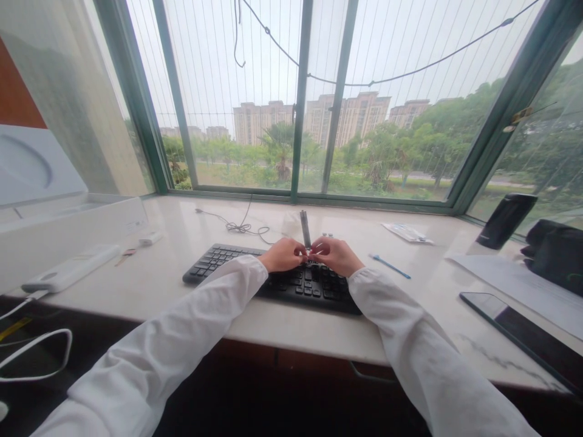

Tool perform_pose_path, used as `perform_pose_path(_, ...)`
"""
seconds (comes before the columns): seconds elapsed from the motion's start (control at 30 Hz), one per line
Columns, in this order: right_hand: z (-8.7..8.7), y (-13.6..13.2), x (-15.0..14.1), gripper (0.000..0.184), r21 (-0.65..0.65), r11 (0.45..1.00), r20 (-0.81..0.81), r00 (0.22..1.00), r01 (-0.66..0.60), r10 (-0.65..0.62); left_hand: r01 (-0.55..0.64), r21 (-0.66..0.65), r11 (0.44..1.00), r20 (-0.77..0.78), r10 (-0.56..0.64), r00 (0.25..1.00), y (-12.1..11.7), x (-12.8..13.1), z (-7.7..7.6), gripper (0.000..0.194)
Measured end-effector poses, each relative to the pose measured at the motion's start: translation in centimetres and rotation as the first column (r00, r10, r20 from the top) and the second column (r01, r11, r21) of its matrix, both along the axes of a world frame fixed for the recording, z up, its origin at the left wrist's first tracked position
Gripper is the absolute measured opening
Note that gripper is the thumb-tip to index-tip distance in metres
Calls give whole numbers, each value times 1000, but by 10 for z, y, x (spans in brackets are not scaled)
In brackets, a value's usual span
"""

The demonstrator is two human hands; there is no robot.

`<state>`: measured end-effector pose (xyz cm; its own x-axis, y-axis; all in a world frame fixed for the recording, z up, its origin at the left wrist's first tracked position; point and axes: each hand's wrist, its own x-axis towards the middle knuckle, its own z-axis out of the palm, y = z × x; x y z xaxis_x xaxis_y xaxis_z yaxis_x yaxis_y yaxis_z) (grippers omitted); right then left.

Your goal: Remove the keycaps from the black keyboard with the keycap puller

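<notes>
A black keyboard (pixel 314 284) lies on the white desktop, its far middle part covered by my hands. My left hand (pixel 286 255) is closed in a pinch over the keyboard's back edge. Facing it, fingertips nearly touching, my right hand (pixel 334 254) pinches as well. Something small and pale shows between the fingertips, too small to name. Just beyond them a dark narrow strip-like thing (pixel 305 227) stands up; whether the fingers touch it I cannot tell. Behind my right hand sit a few small dark pieces (pixel 327 235), partly hidden.
A coiled black cable (pixel 241 227) lies behind the keyboard. To the right are a blue pen-like stick (pixel 390 266), a clear packet (pixel 407 233), a phone (pixel 519 328), paper and a black cylinder (pixel 506 221). At left sit a white power strip (pixel 70 270), keys (pixel 125 256) and a white box (pixel 86 221).
</notes>
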<state>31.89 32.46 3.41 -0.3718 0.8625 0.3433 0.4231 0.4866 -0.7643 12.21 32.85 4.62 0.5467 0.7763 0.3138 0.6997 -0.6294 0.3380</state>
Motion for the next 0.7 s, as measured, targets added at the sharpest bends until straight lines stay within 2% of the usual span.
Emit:
perform_pose_path(0.13,0,-2,-1,40,-47,999,-5,1000,24,-24,-1,47,999,-13,2,1000,-1,1,-1,27)
perform_pose_path(0.3,-1,-2,-3,40,-9,1000,33,999,7,-7,-5,76,997,-26,7,1000,-2,0,-2,25)
perform_pose_path(0.47,0,-3,-2,39,-1,1000,61,998,10,-10,-28,49,998,-18,29,999,-1,0,-3,25)
perform_pose_path(0.7,5,-8,0,41,33,998,106,993,54,-57,0,-3,1000,57,0,998,1,2,-7,29)
